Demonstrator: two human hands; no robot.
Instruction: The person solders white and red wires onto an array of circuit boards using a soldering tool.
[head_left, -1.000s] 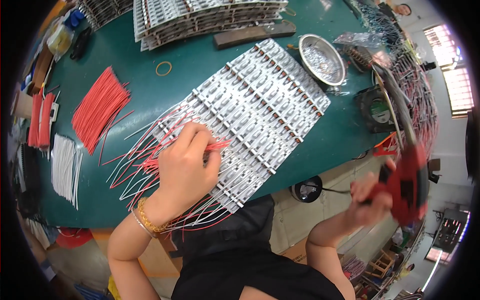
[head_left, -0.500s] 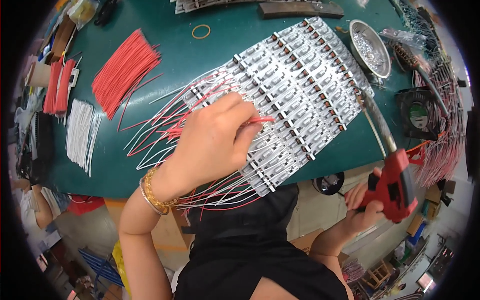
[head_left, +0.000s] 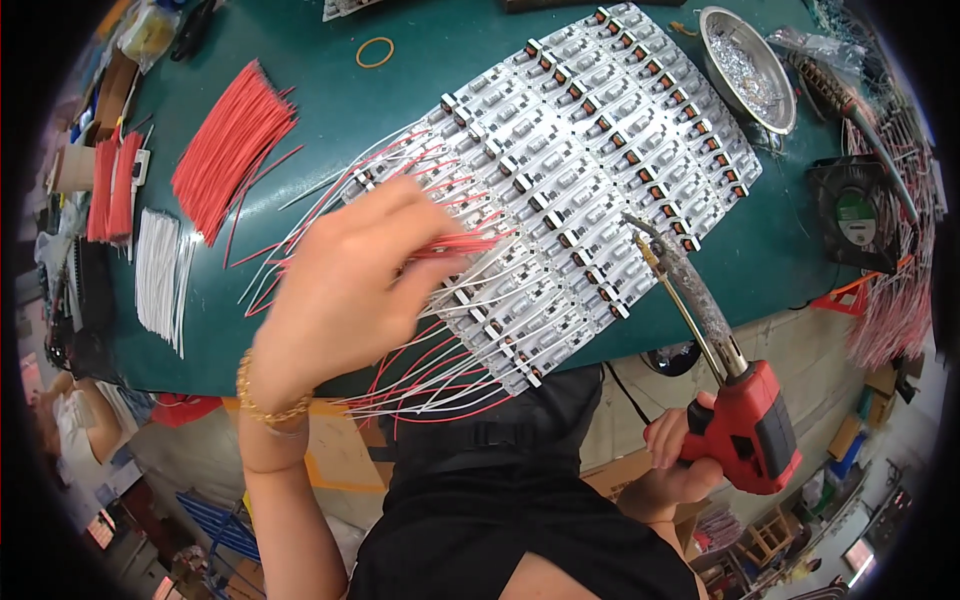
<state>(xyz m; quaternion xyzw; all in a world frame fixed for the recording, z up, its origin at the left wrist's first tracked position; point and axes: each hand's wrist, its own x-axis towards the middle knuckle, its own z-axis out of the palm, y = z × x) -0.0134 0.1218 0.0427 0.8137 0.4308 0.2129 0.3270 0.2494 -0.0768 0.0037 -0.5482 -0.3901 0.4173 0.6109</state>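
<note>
My left hand (head_left: pixel 345 270) is closed in a pinch on a bundle of red wires (head_left: pixel 465 243), over the left part of a grey-white panel of small circuit boards (head_left: pixel 560 185). In my right hand (head_left: pixel 680 455) is a red and black soldering gun (head_left: pixel 752 425), gripped by its handle. Its dark tip and thin brass-coloured tube point up and left, over the panel's lower right part. Red and white wires (head_left: pixel 430 385) run out from the panel's left side, some hanging past the table edge. The panel carries rows of small components with copper-coloured coils.
On the green table (head_left: pixel 330 100) lie a large stack of red wires (head_left: pixel 230 140), a smaller red bundle (head_left: pixel 115 185), white wires (head_left: pixel 163 270) and a rubber band (head_left: pixel 375 52). To the right stand a metal bowl of shiny bits (head_left: pixel 745 65), a soldering iron (head_left: pixel 835 90) and a black fan (head_left: pixel 855 215).
My left hand has drawn back to the left with the red wires. The soldering gun has come down and left, its tip now over the panel. The view has shifted slightly.
</note>
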